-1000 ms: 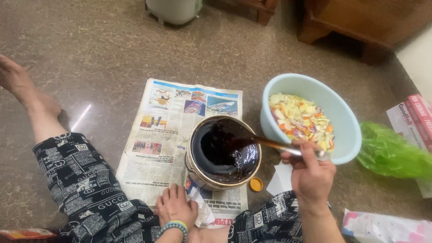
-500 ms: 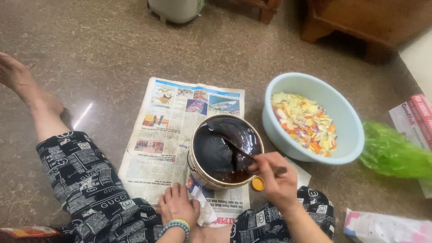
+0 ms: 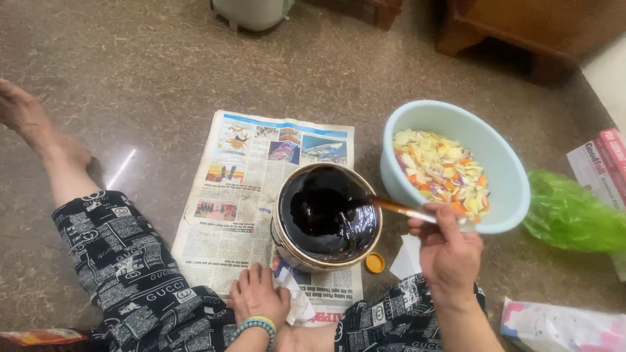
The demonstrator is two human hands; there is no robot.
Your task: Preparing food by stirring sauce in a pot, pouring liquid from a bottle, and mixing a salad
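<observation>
Head view: at lower centre the right hand [image 3: 448, 251], nearer than the left hand [image 3: 259, 296] flat on the newspaper [image 3: 241, 208], has its fingers closed around a spoon [image 3: 398, 208] running up-left into the jar [image 3: 326, 218], its bowl hidden in dark sauce.

Black trousers [image 3: 124, 261] with white lettered print, bare feet, and a green-and-blue beaded bracelet [image 3: 255, 324] on the left wrist.
</observation>
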